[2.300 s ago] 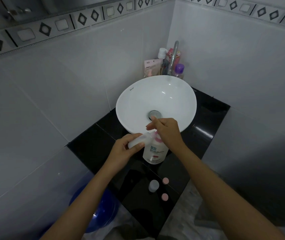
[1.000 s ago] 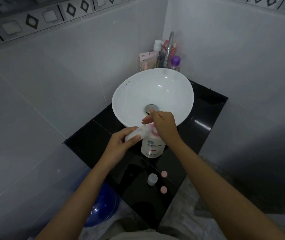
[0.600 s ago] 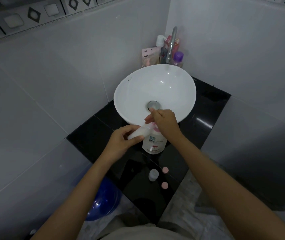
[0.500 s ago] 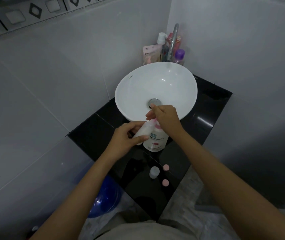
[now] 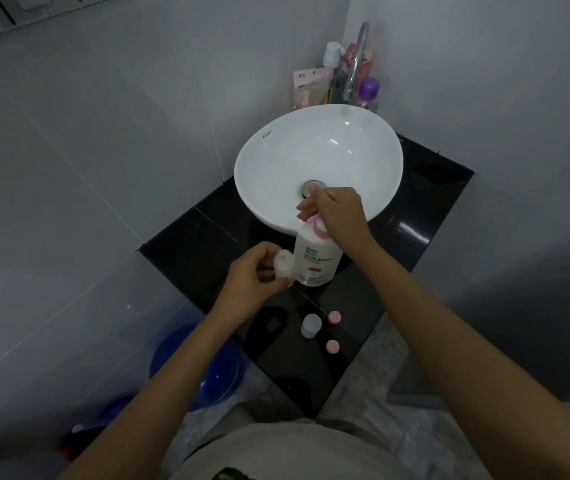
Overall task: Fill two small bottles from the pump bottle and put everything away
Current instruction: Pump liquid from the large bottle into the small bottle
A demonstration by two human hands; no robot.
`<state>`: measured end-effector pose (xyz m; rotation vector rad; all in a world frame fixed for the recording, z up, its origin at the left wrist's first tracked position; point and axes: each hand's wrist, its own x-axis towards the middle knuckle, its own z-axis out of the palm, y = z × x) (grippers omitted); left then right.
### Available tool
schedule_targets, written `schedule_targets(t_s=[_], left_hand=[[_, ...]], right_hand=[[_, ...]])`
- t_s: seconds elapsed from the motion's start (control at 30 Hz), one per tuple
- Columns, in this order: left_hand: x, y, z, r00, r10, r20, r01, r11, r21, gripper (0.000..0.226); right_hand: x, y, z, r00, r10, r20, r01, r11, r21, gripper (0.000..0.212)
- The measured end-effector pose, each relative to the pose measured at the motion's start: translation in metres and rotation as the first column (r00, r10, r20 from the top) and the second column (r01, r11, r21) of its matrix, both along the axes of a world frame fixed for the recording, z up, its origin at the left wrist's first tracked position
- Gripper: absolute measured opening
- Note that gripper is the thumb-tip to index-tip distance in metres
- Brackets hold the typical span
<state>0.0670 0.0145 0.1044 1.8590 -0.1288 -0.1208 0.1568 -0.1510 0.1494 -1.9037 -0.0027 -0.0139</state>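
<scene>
A white pump bottle (image 5: 316,259) with a pink pump stands on the black counter (image 5: 207,244) in front of the basin. My right hand (image 5: 337,211) rests on its pump head, fingers curled around it. My left hand (image 5: 257,278) holds a small translucent white bottle (image 5: 284,264) upright, just left of the pump bottle and apart from the nozzle. Nearer to me on the counter stands a second small bottle (image 5: 310,325), uncapped, with two pink caps (image 5: 334,317) (image 5: 332,346) lying beside it.
A white bowl basin (image 5: 276,168) sits at the back of the counter, with a chrome tap (image 5: 356,60) and several toiletries (image 5: 311,88) in the corner behind it. Tiled walls close in on both sides. A blue bucket (image 5: 197,368) stands on the floor, left of the counter.
My left hand drew the small bottle down and left, away from the pump nozzle, and turned it from tilted to upright. My right hand stayed on the pump head.
</scene>
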Motion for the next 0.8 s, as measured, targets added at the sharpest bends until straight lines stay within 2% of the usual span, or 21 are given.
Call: schedule_targets(t_s=[0.2, 0.4, 0.6, 0.67, 0.73, 0.8], left_hand=[[-0.031, 0.003, -0.056, 0.987, -0.045, -0.157, 0.061, 0.993, 0.097, 0.028], [-0.035, 0.004, -0.085, 0.980, -0.060, -0.192, 0.103, 0.969, 0.225, 0.027], [-0.037, 0.009, -0.092, 0.977, -0.048, -0.207, 0.104, 0.957, 0.269, 0.031], [-0.037, 0.008, -0.091, 0.988, -0.057, -0.146, 0.107, 0.925, 0.364, 0.049], [-0.037, 0.003, -0.083, 0.996, -0.088, -0.007, 0.082, 0.886, 0.455, 0.067], [-0.035, -0.006, -0.075, 0.981, -0.154, 0.115, 0.073, 0.853, 0.517, 0.071]], right_hand=[[0.001, 0.001, 0.000, 1.000, -0.005, -0.015, 0.005, 1.000, -0.005, 0.041], [0.001, 0.001, 0.001, 1.000, -0.006, -0.020, 0.006, 1.000, -0.008, 0.041], [0.000, 0.001, 0.001, 1.000, -0.007, -0.026, 0.007, 1.000, 0.009, 0.041], [0.000, 0.001, 0.001, 0.999, -0.005, -0.037, 0.006, 1.000, 0.021, 0.041], [0.000, 0.002, 0.001, 0.999, -0.006, -0.048, 0.008, 1.000, 0.027, 0.041], [0.000, 0.002, 0.002, 0.999, -0.007, -0.051, 0.008, 0.999, 0.033, 0.042]])
